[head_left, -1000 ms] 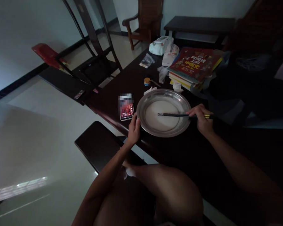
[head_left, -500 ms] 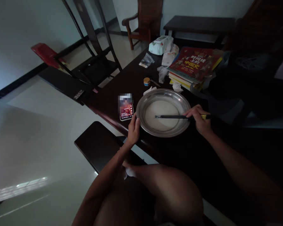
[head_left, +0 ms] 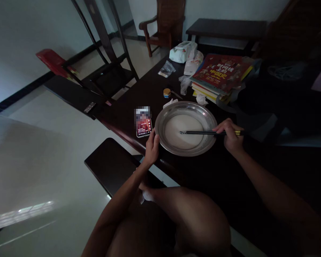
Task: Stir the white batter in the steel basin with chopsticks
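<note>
A wide metal basin (head_left: 188,152) stands on the dark table, with a whitish liquid (head_left: 182,139) inside. My left hand (head_left: 152,146) grips the basin's left rim, thumb on the near side and fingers round the outside. On the right, my right hand (head_left: 231,135) is closed on a pair of black chopsticks (head_left: 203,132) with gold bands near the back end. Their tips reach over the basin to the middle of the liquid. A lit phone (head_left: 143,125) lies just left of the basin, close to my left hand.
Behind the basin are crumpled tissues (head_left: 202,99), a small gold-lidded jar (head_left: 167,93), plastic bags (head_left: 194,62) and a stack of books (head_left: 219,73). A dark bench (head_left: 109,164) stands at the table's left side. Dark cloth (head_left: 270,103) lies at the right.
My right hand has shifted slightly right, drawing the chopstick tips a little to the right in the liquid. My left hand stays on the basin rim.
</note>
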`<action>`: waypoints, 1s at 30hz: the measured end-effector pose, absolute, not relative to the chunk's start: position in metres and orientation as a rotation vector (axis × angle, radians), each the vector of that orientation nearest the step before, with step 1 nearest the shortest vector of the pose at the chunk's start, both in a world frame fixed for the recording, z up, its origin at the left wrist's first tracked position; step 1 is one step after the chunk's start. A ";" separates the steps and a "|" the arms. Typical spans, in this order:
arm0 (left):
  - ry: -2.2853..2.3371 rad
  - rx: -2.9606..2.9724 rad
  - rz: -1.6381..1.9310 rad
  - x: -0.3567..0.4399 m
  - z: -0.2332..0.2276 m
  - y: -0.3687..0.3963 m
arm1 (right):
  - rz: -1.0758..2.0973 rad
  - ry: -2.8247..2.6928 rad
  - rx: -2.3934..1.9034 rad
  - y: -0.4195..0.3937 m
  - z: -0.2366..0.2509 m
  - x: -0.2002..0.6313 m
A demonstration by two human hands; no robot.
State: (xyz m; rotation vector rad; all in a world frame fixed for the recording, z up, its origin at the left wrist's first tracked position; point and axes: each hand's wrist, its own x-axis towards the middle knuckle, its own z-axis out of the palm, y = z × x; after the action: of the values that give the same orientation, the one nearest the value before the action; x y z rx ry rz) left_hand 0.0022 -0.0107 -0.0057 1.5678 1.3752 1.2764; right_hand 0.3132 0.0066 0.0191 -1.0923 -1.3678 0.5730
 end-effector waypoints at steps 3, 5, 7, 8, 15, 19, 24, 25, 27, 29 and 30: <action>1.381 1.564 1.287 0.002 -0.006 -0.011 | 0.613 -1.419 -1.079 0.006 0.020 0.313; 1.385 1.554 1.289 0.002 -0.007 -0.011 | 0.610 -1.447 -1.089 0.006 0.020 0.313; 1.380 1.550 1.284 0.002 -0.007 -0.010 | 0.583 -1.415 -1.096 0.006 0.020 0.312; 1.377 1.551 1.281 0.002 -0.007 -0.010 | 0.574 -1.387 -1.093 0.006 0.020 0.312; 1.371 1.564 1.269 0.002 -0.005 -0.011 | 0.573 -1.423 -1.100 0.006 0.019 0.312; 1.367 1.571 1.260 0.002 -0.005 -0.011 | 0.576 -1.354 -1.062 0.006 0.019 0.312; 1.364 1.572 1.282 0.002 -0.007 -0.010 | 0.581 -1.430 -1.100 0.007 0.021 0.312; 1.368 1.572 1.285 0.002 -0.007 -0.010 | 0.566 -1.415 -1.103 0.007 0.021 0.312; 1.371 1.574 1.285 0.002 -0.008 -0.010 | 0.555 -1.366 -1.079 0.007 0.021 0.312; 1.365 1.582 1.283 0.002 -0.007 -0.010 | 0.573 -1.359 -1.038 0.007 0.020 0.312; 1.359 1.586 1.284 0.002 -0.007 -0.010 | 0.585 -1.381 -1.026 0.006 0.019 0.312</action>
State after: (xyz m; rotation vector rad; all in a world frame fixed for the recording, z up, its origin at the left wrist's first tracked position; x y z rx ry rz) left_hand 0.0016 -0.0101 -0.0070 1.5856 1.3592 1.2843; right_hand 0.3120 0.0065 0.0192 -1.0265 -1.3815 0.5846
